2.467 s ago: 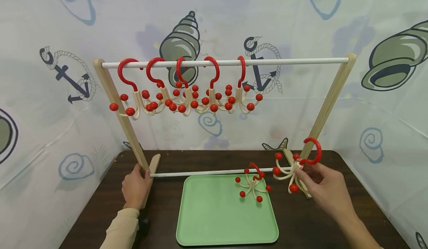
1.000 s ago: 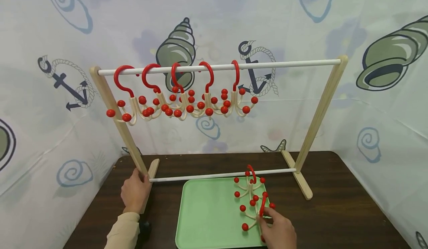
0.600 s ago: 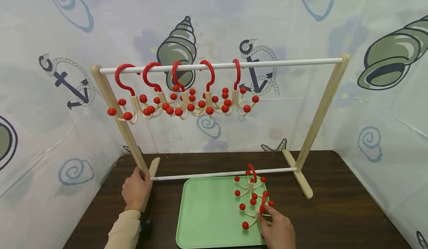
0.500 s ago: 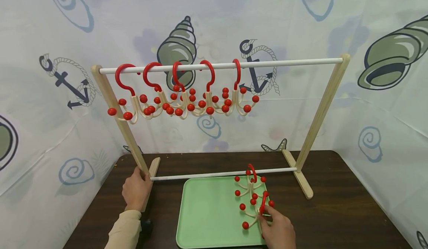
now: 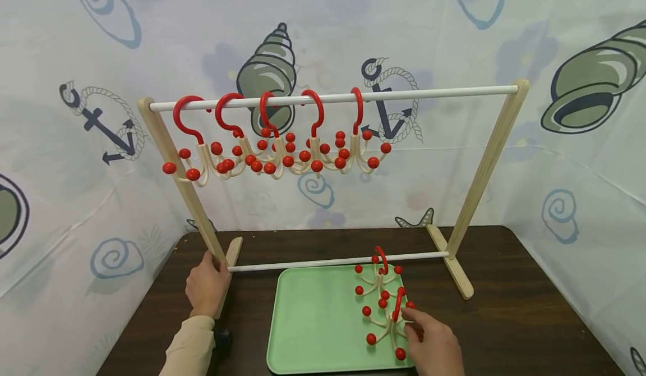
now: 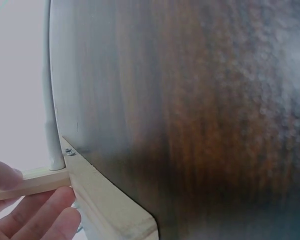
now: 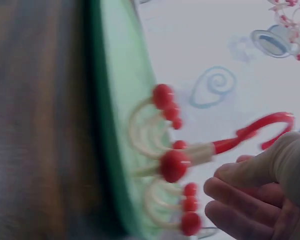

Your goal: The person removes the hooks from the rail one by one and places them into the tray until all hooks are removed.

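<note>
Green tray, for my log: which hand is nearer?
Right. The right hand is at the right edge of the green tray; the left hand is left of it, holding the wooden post.

The right wrist view blurs the tray and crops the right hand.

**Soft, even light ahead; haze and blur at the wrists**

In the head view, light is diffuse and even: the patterned cloth looks pale and cool, with faint shading along its creases, and the desk stays dark. The rack is crisp, its posts leaning outward.

The left wrist view is hazier. Whitish glare covers the desk's upper right, its wood grain smears, and the far left is washed nearly white.

In the right wrist view, the tray and desk are badly blurred, the red balls soft-edged, the right hand somewhat clearer.
</note>
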`<control>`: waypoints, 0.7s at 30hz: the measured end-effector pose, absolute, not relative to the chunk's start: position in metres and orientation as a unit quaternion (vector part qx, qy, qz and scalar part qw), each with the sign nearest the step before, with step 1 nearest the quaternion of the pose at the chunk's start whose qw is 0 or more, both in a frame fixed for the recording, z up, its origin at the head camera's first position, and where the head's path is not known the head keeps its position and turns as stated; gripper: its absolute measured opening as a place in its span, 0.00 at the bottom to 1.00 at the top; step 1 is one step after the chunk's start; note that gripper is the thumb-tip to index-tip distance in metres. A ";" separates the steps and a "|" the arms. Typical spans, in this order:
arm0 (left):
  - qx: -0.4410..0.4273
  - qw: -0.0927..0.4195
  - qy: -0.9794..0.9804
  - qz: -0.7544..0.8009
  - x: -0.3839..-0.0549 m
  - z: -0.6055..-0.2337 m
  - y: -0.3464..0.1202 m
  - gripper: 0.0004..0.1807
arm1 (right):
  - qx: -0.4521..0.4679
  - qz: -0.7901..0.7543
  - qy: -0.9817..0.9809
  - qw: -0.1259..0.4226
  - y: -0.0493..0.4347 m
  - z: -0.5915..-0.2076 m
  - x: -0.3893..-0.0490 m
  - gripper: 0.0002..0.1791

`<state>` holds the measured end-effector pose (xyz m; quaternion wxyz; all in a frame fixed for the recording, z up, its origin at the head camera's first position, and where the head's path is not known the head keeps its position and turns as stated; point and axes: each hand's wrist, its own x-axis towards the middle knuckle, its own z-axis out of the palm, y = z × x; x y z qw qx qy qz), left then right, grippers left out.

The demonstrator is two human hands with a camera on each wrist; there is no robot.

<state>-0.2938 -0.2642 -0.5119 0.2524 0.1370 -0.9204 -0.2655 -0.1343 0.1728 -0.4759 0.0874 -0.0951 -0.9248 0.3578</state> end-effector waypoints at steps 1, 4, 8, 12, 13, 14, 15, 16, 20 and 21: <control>0.137 0.252 -0.920 -0.266 -0.294 -0.511 -0.264 0.10 | -0.094 0.356 -0.925 0.094 0.174 -0.471 -0.133 0.18; 0.137 0.251 -0.920 -0.268 -0.294 -0.511 -0.263 0.11 | -0.092 0.346 -0.926 0.122 0.179 -0.454 -0.131 0.16; 0.138 0.251 -0.920 -0.266 -0.294 -0.511 -0.262 0.11 | -0.062 0.333 -0.920 0.196 0.187 -0.426 -0.132 0.13; 0.143 0.245 -0.922 -0.264 -0.295 -0.511 -0.262 0.12 | 0.006 0.322 -0.898 0.299 0.193 -0.390 -0.141 0.12; 0.144 0.243 -0.923 -0.263 -0.295 -0.512 -0.263 0.13 | 0.025 0.320 -0.891 0.321 0.193 -0.380 -0.145 0.12; 0.144 0.240 -0.923 -0.263 -0.295 -0.512 -0.263 0.13 | 0.044 0.317 -0.884 0.340 0.194 -0.370 -0.149 0.13; 0.144 0.237 -0.924 -0.263 -0.296 -0.513 -0.264 0.13 | 0.063 0.318 -0.878 0.353 0.194 -0.360 -0.153 0.14; 0.145 0.234 -0.925 -0.262 -0.296 -0.513 -0.265 0.14 | 0.082 0.318 -0.871 0.365 0.194 -0.350 -0.158 0.15; 0.144 0.228 -0.926 -0.264 -0.297 -0.516 -0.266 0.14 | 0.139 0.331 -0.853 0.379 0.191 -0.312 -0.178 0.19; 0.143 0.227 -0.926 -0.264 -0.297 -0.516 -0.266 0.15 | 0.150 0.337 -0.849 0.378 0.189 -0.304 -0.184 0.19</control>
